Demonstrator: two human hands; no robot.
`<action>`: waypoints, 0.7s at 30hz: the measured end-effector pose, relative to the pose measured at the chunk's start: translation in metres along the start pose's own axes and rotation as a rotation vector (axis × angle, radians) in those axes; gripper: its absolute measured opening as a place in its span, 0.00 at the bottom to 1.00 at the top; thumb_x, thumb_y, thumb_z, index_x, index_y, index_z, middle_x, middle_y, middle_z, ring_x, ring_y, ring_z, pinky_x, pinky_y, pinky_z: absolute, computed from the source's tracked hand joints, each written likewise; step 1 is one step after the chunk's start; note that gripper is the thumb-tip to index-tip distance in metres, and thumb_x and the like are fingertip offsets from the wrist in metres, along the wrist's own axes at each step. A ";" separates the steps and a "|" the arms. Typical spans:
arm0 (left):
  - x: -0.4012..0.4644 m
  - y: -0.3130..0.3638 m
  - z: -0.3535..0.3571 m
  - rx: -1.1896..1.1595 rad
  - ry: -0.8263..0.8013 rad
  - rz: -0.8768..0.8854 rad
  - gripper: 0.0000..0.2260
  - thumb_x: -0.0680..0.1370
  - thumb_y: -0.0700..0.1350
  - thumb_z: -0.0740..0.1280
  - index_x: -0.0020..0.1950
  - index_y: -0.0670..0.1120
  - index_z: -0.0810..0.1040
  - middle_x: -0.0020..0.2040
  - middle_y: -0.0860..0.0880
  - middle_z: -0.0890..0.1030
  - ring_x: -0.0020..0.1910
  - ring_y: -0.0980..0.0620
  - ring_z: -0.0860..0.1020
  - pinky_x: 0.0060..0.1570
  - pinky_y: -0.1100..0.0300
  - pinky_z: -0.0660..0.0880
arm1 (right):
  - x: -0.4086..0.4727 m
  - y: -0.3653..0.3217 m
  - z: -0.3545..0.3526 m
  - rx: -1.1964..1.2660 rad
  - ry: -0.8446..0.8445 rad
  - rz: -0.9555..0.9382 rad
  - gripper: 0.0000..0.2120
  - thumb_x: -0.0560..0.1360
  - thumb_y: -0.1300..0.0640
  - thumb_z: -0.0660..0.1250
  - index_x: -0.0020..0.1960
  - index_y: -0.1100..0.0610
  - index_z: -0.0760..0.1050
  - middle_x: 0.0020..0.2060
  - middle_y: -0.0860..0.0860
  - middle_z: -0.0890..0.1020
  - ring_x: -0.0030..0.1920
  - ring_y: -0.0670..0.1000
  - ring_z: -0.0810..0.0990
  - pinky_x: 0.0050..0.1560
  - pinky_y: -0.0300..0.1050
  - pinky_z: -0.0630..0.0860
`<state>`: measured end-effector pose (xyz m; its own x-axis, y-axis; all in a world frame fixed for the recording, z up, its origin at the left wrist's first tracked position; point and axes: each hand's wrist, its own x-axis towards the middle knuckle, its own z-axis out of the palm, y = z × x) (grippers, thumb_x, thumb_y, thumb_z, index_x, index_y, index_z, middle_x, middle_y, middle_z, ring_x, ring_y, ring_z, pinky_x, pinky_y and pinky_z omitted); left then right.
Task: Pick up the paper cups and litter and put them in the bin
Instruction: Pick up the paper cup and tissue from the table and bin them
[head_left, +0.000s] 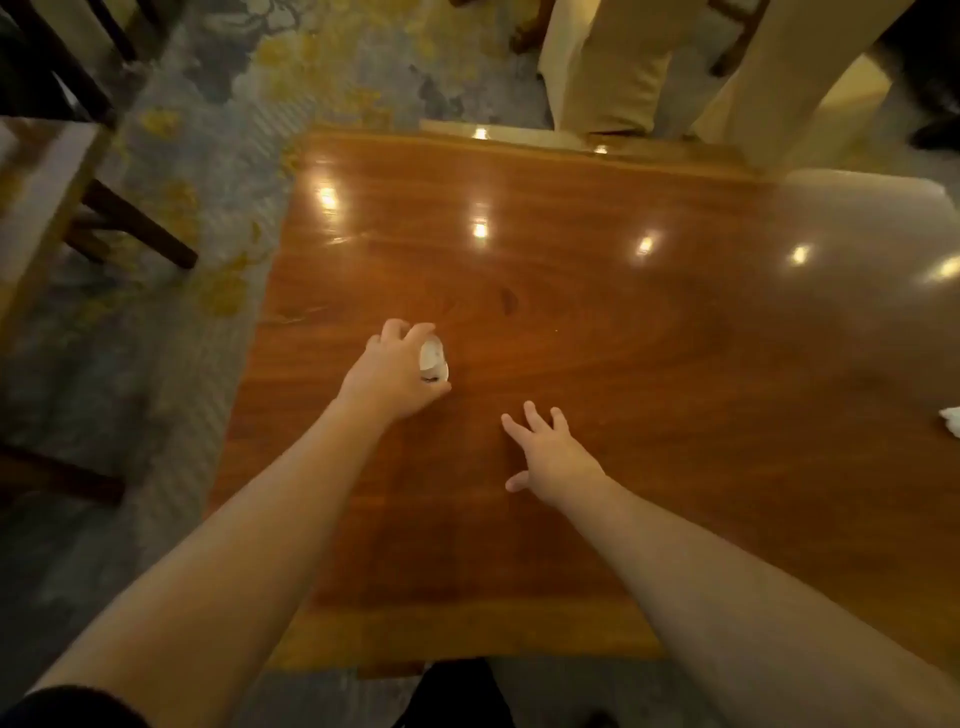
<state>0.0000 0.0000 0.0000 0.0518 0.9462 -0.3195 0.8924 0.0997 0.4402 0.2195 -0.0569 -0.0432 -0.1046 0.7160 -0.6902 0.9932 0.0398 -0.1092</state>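
Clutching crumpled white litter (432, 358), left grip (396, 370) closes around it; right grip (550, 457) spread empty beside.

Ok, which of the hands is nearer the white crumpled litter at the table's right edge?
The right hand, open above the table, with the litter far off to its right. The left hand is further left, closed around a white cup.

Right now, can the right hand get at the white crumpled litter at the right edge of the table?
Probably yes. The right hand is open and empty, and only bare table lies between it and the white litter, though it needs a long sideways stretch.
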 end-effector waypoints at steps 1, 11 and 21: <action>0.006 0.001 0.000 0.014 -0.002 0.010 0.36 0.72 0.58 0.74 0.76 0.56 0.62 0.72 0.47 0.67 0.66 0.42 0.71 0.58 0.45 0.74 | 0.003 0.003 0.000 0.003 -0.009 -0.011 0.49 0.73 0.49 0.76 0.80 0.39 0.44 0.82 0.49 0.42 0.80 0.61 0.39 0.73 0.68 0.59; 0.003 0.008 -0.015 0.050 0.051 0.008 0.30 0.67 0.59 0.78 0.65 0.54 0.73 0.60 0.49 0.77 0.50 0.51 0.72 0.45 0.55 0.70 | 0.012 0.008 0.001 -0.001 -0.004 0.004 0.50 0.72 0.49 0.77 0.80 0.38 0.45 0.82 0.49 0.42 0.79 0.61 0.39 0.72 0.69 0.60; -0.033 0.051 -0.022 0.063 0.022 -0.040 0.31 0.65 0.63 0.78 0.63 0.53 0.74 0.59 0.51 0.79 0.50 0.52 0.74 0.45 0.55 0.72 | -0.023 0.046 -0.022 -0.031 -0.075 -0.230 0.36 0.78 0.55 0.70 0.79 0.43 0.56 0.81 0.52 0.54 0.79 0.59 0.53 0.71 0.64 0.65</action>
<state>0.0341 -0.0194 0.0510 0.0060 0.9483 -0.3173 0.9202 0.1190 0.3730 0.2685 -0.0561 -0.0170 -0.3307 0.6320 -0.7009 0.9437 0.2182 -0.2486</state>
